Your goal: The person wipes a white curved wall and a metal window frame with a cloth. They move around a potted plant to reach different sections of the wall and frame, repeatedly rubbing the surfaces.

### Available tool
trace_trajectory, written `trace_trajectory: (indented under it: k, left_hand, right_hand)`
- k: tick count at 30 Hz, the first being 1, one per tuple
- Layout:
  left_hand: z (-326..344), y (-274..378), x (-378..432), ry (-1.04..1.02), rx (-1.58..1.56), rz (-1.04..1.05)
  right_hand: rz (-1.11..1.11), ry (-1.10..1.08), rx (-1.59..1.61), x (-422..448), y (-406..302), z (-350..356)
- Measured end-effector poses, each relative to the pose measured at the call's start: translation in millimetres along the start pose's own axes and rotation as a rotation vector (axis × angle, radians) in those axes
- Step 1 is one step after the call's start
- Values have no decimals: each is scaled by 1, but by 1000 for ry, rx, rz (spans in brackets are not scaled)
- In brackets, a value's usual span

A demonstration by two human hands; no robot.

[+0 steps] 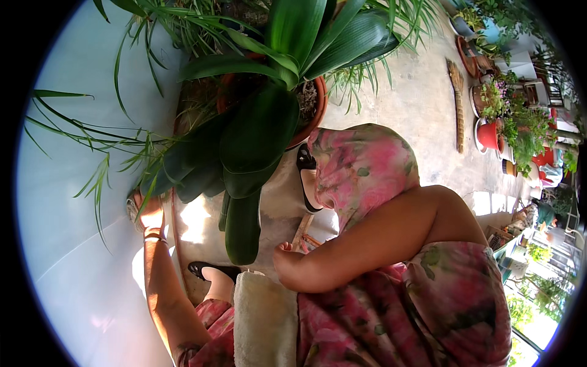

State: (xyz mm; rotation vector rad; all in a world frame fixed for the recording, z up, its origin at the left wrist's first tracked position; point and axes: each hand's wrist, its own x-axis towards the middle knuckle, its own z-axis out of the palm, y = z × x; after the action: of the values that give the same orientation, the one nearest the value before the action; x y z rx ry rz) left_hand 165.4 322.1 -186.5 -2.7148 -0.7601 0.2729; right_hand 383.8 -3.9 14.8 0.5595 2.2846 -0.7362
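Note:
My left hand point(151, 213) reaches down beside the pale blue wall point(87, 220). It grips a crumpled greyish cloth point(133, 211) close to the wall's foot, partly behind leaf tips. Bent across my lap, my right hand point(285, 259) has its fingers curled; what is inside them is hidden. Between my feet and the wall spreads a large strap-leaved plant point(259, 133), probably a clivia, with broad dark green leaves. It grows in a terracotta pot point(318, 108) with coarse soil showing. A folded cream towel point(265, 316) lies over my lap.
Spider plants point(160, 27) trail around the pot and along the wall. My black shoes point(306, 158) rest on the concrete floor point(412, 91). A straw hand broom point(457, 105) lies on the floor. Along the far side stand potted flowers, including one in a red pot point(488, 135).

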Motion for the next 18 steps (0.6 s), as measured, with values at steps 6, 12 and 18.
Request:
trace_trajectory:
  k: [6, 12, 18]
  left_hand:
    - [-83, 5, -18, -185, 280, -87]
    - [-147, -32, -38, -8, 311, -124]
    - [-271, -60, -45, 118, 476, -288]
  right_hand:
    - [114, -19, -32, 2, -7, -8]
    - [188, 65, -13, -3, -6, -11]
    - [276, 96, -91, 3, -8, -12]
